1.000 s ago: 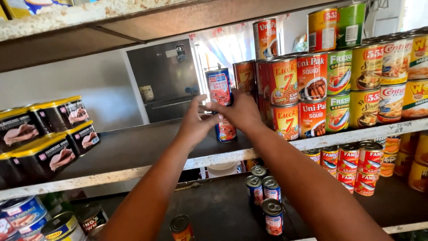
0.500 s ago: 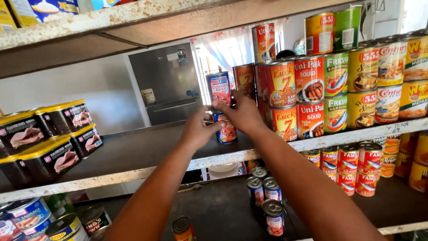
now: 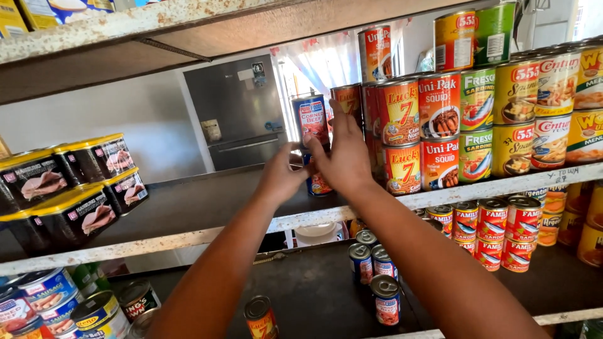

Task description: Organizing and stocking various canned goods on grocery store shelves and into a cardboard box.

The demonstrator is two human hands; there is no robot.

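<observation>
**Two hands at a stack of cans on the middle shelf**

Both arms reach up to the middle shelf [image 3: 207,235], where two cans stand stacked. The right hand [image 3: 344,157] is raised against the stack, fingers stretched upward and slightly spread along the side of the upper can [image 3: 312,119], a tall blue and red one; whether the palm actually grips it I cannot tell, since the back of the hand faces the camera. The left hand [image 3: 279,174] sits lower, fingers curled narrow, with the fingertips at the lower can [image 3: 317,182], which shows only partly between the two hands. The stack stands near the shelf's front edge, just left of a packed block of red, yellow and green cans [image 3: 477,119] piled two and three high.

At the far left of the same shelf lie black rectangular tins with yellow lids [image 3: 69,188], well apart from the hands. On the shelf below, a few small cans [image 3: 370,267] stand beneath the right forearm, with rows of red cans [image 3: 496,229] further right.
</observation>
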